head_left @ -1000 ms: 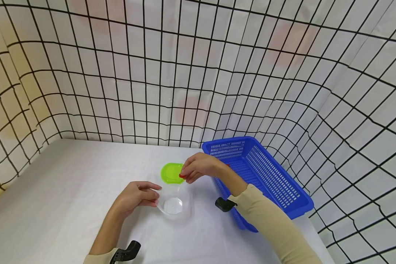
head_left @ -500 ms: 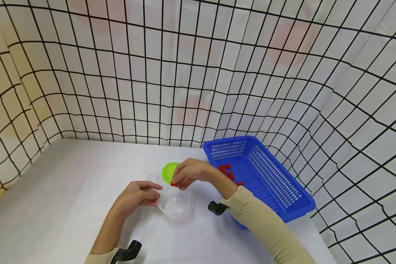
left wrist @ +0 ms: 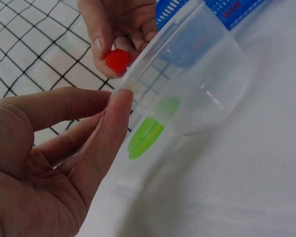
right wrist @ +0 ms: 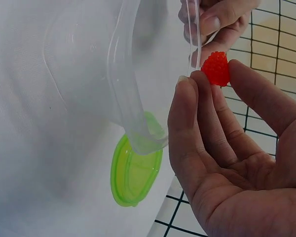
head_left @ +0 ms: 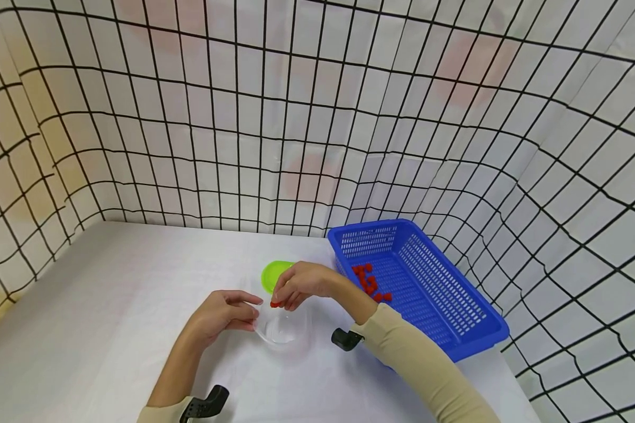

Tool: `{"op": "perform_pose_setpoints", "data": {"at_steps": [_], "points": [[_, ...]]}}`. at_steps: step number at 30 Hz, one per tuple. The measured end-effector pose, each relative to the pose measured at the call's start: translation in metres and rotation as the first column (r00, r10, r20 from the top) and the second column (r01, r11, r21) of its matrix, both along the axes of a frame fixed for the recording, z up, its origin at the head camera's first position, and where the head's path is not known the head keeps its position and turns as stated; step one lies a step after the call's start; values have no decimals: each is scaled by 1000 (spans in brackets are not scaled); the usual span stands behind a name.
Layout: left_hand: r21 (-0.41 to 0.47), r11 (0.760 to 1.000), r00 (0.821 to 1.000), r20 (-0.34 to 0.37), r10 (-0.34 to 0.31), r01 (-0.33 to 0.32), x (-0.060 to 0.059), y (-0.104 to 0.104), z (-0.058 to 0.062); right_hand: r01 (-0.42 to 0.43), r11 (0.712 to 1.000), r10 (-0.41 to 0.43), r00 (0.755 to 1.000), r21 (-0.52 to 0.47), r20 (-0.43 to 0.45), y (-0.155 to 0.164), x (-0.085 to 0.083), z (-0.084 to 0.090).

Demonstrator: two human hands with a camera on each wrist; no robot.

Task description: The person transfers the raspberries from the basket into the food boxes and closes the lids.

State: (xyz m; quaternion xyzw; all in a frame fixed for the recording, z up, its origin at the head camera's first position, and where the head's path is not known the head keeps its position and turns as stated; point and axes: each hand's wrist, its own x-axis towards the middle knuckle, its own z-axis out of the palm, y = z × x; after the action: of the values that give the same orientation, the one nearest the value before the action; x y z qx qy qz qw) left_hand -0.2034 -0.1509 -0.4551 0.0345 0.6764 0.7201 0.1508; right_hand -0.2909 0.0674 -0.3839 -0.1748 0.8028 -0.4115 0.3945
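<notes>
Just above the rim of the clear plastic cup [head_left: 281, 325], the right hand [head_left: 298, 284] is pinching a bumpy red berry [right wrist: 216, 68] between thumb and fingertips. The left hand [head_left: 218, 314] is gripping that rim, fingers curled. The green lid [head_left: 275, 274] is lying beside it, the blue basket [head_left: 444, 305] nearby.

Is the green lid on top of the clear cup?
No, the green lid lies on the table behind the clear cup, which is open.
</notes>
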Motion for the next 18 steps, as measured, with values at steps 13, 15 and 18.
{"op": "perform_pose_setpoints", "data": {"at_steps": [13,15,18], "points": [[4,1000,1000,11,6,-6,0,1,1,1,1000,-2,999,-9,-34,-2,-1,-7],[4,1000,1000,11,6,-6,0,1,1,0,1000,-1,999,-5,-41,-2,-1,-7],[7,1000,1000,10,-1,1,0,1,1,-3,1000,2,999,-1,-47,-1,0,-7]]}}
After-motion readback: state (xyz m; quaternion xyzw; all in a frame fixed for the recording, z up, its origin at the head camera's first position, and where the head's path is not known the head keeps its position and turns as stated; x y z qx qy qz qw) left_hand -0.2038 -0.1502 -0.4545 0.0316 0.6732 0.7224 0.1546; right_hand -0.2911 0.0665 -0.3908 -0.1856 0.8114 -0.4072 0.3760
